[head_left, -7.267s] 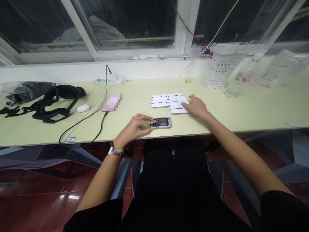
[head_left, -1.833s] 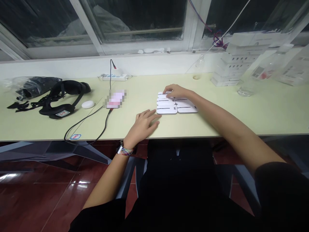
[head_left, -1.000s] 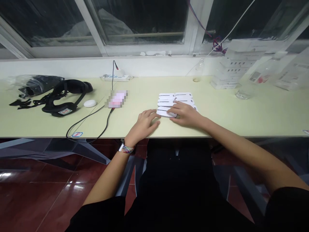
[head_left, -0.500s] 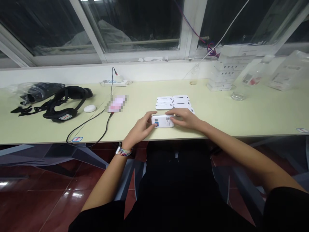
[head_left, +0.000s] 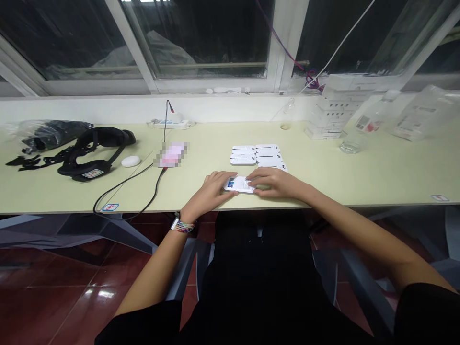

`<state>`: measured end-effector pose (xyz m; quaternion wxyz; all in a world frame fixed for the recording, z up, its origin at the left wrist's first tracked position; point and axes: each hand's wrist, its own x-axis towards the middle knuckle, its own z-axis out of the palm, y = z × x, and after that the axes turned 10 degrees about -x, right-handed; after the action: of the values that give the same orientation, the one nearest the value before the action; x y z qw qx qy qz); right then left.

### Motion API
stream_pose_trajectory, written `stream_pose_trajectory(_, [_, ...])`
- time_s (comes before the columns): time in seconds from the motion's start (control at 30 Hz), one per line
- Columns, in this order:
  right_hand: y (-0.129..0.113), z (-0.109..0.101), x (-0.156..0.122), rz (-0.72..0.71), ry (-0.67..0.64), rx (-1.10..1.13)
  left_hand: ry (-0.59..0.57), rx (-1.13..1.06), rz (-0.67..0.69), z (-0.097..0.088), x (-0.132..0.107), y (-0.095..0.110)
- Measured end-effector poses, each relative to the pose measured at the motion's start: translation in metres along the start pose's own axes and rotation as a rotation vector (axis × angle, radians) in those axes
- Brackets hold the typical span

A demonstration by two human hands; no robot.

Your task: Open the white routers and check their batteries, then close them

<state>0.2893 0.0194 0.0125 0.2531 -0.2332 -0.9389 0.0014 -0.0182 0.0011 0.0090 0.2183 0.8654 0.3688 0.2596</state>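
A white, rounded flat device with a blue label and printed codes lies label side up near the table's front edge. My left hand grips its left end between thumb and fingers. At the other end, my right hand has its fingers on the device's top and edge, covering part of the print. Just beyond are several similar white devices set close together in rows, bearing black lines and W-like marks. My right hand partly hides the nearest of them.
To the left are a black headset, a white oval object and a blurred-out pink phone-like item on a black cable. A power strip sits by the wall. White boxes, clear bottles and a glass stand at right.
The device has gone from tilted up, its labelled face towards me, to lying flatter on the table. Both hands have come down slightly with it. The view has shifted a little.
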Motion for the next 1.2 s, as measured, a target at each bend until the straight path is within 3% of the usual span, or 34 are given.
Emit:
stream_pose_trajectory(0.23, [-0.007, -0.022, 0.013, -0.119, -0.242, -0.270, -0.003, -0.015, -0.034, -0.001, -0.001, 0.000])
stream_pose_trajectory(0.43, [-0.024, -0.023, 0.028, -0.251, -0.454, -0.549, -0.029, -0.041, -0.014, -0.003, -0.001, 0.000])
stream_pose_trajectory(0.83, [-0.036, -0.015, 0.033, -0.320, -0.482, -0.715, -0.029, -0.062, -0.006, -0.004, 0.000, 0.003])
stream_pose_trajectory(1.2, [-0.044, -0.017, 0.036, -0.270, -0.490, -0.713, -0.034, -0.049, -0.018, -0.001, 0.003, -0.001])
